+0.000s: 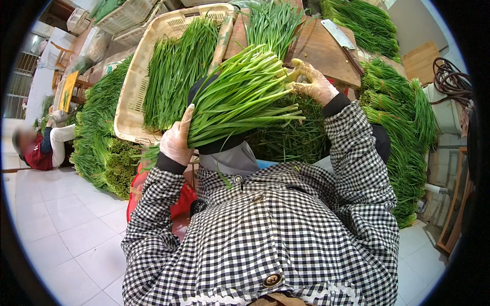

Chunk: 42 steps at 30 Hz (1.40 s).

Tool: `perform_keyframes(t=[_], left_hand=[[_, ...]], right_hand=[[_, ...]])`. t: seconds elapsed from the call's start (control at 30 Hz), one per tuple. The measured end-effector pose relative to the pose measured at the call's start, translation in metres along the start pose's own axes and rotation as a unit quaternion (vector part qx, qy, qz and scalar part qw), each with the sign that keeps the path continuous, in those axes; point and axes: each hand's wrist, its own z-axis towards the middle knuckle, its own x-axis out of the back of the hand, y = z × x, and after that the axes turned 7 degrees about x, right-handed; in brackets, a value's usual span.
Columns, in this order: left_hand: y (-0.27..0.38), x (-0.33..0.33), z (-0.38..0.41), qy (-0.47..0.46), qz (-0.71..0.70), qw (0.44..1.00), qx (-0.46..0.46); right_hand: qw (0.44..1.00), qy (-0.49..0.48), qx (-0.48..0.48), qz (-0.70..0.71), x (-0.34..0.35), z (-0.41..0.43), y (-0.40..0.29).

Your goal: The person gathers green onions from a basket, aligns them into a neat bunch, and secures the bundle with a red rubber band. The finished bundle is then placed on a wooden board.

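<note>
A loose bunch of green garlic chives (241, 95) lies across my lap, its leafy ends to the left and pale stem ends to the right. My left hand (178, 139), in a thin clear glove, grips the leafy end, thumb on top. My right hand (312, 82), in a stained clear glove, is at the stem ends with thumb and fingers curled; whether it pinches a stem is hard to tell. Beyond the bunch, more chives (271, 26) rest on a wooden board (317, 46), with a cleaver (338, 34) near its right edge.
A cream plastic crate (130, 95) of chives stands at the left. Chive heaps rise at far left (99, 126) and right (398, 134). Trimmings (291, 141) lie below the board. A coiled hose or cable (451, 80) hangs right; another person (42, 149) sits far left.
</note>
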Motion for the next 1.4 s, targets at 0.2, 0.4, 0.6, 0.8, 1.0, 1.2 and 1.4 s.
perform_keyframes(t=[0.2,0.4,0.6,0.8,1.0,1.2,1.4], left_hand=[[-0.006,-0.002,-0.002,0.028,0.090,0.994,-0.060],[0.000,0.001,0.000,0.032,0.078,0.996,-0.042],[0.005,0.002,0.006,0.014,0.089,0.995,-0.034],[0.005,0.005,0.002,0.005,0.098,0.995,-0.021],[0.005,-0.002,0.007,-0.003,-0.042,0.999,0.008],[0.008,0.003,0.003,0.012,-0.015,1.000,0.009],[0.003,-0.001,0.003,0.018,0.080,0.997,-0.010]], right_hand=[[0.944,-0.174,-0.024,-0.280,0.001,0.009,-0.024],[0.866,0.116,-0.237,0.425,-0.051,0.011,-0.004],[0.986,0.150,-0.041,-0.053,-0.058,0.004,0.075],[0.740,0.051,-0.105,-0.662,-0.015,-0.005,0.004],[0.618,-0.367,-0.404,-0.566,0.057,-0.044,0.011],[0.983,0.044,-0.014,-0.176,0.005,-0.031,-0.038],[0.914,0.101,-0.114,0.376,-0.062,-0.004,0.007]])
